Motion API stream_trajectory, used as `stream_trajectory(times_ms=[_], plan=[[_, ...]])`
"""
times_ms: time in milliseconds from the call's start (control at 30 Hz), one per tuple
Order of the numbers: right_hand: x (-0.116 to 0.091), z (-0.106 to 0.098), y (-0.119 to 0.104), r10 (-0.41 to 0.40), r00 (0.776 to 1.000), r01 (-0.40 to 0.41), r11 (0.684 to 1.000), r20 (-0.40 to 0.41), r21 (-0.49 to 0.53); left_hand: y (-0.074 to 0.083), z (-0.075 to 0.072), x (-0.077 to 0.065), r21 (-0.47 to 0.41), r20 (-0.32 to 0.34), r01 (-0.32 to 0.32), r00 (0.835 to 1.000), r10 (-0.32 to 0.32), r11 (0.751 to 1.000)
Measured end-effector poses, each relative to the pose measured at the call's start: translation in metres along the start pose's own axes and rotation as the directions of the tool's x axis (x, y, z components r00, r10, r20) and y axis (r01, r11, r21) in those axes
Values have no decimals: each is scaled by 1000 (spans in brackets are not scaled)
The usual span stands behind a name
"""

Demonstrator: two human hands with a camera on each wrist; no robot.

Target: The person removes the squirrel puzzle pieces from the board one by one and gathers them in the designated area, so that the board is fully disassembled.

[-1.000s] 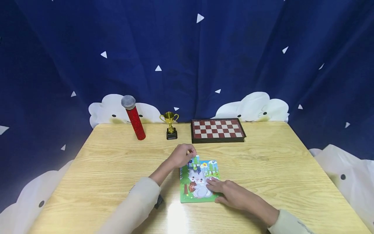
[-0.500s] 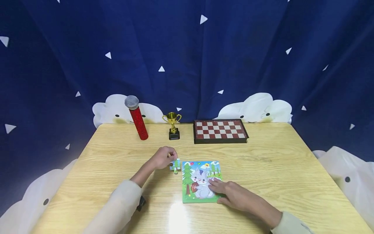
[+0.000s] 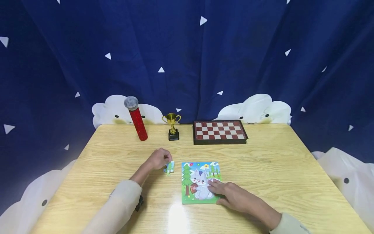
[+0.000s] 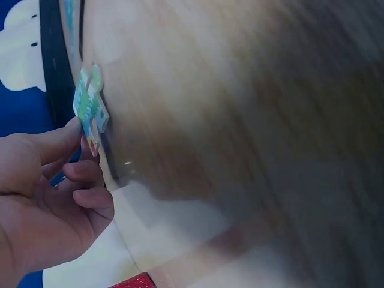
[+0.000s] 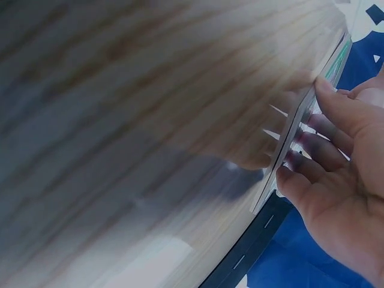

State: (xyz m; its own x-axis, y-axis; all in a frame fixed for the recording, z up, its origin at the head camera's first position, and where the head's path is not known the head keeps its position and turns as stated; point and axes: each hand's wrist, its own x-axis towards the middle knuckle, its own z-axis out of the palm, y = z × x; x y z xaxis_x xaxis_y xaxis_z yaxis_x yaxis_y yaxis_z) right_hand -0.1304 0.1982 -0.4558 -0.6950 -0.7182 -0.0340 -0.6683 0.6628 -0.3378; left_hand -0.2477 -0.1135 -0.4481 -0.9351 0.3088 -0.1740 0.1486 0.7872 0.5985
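Note:
My left hand (image 3: 159, 159) pinches a jigsaw piece (image 3: 169, 167) printed with green trees and blue sky, left of the puzzle. In the left wrist view the thumb and fingertips hold this piece (image 4: 90, 105) by its edge, near the tabletop. A square jigsaw puzzle (image 3: 196, 183) showing a grey squirrel with a brown nut lies at the middle of the table. My right hand (image 3: 233, 196) rests on its right side, fingers extended over the picture. In the right wrist view the thumb touches the puzzle's edge (image 5: 292, 126); the fingertips are partly hidden.
Along the back of the table (image 3: 263, 169) stand a red microphone (image 3: 138, 123), a small gold trophy cup (image 3: 171, 125) and a red-and-white chessboard box (image 3: 219, 131). Behind them hangs a dark blue curtain (image 3: 187, 58) with white triangles and clouds.
My left hand has carried the jigsaw piece leftward from above the puzzle's upper left corner to beside it, lowering it slightly. The right hand has stayed on the puzzle.

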Motion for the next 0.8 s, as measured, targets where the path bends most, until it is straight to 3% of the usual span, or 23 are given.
stream_trajectory(times_ms=[267, 533, 800], plan=[[1, 0, -1, 28, 999, -28, 999, 18, 18, -3, 5, 3, 41, -28, 6, 1000, -5, 999], [2, 0, -1, 26, 999, -26, 1000, 24, 15, 0, 4, 6, 14, -59, 18, 998, -17, 1000], [1, 0, 0, 29, 999, -29, 1000, 27, 10, 19, 7, 11, -48, -71, -88, 994, 84, 995]])
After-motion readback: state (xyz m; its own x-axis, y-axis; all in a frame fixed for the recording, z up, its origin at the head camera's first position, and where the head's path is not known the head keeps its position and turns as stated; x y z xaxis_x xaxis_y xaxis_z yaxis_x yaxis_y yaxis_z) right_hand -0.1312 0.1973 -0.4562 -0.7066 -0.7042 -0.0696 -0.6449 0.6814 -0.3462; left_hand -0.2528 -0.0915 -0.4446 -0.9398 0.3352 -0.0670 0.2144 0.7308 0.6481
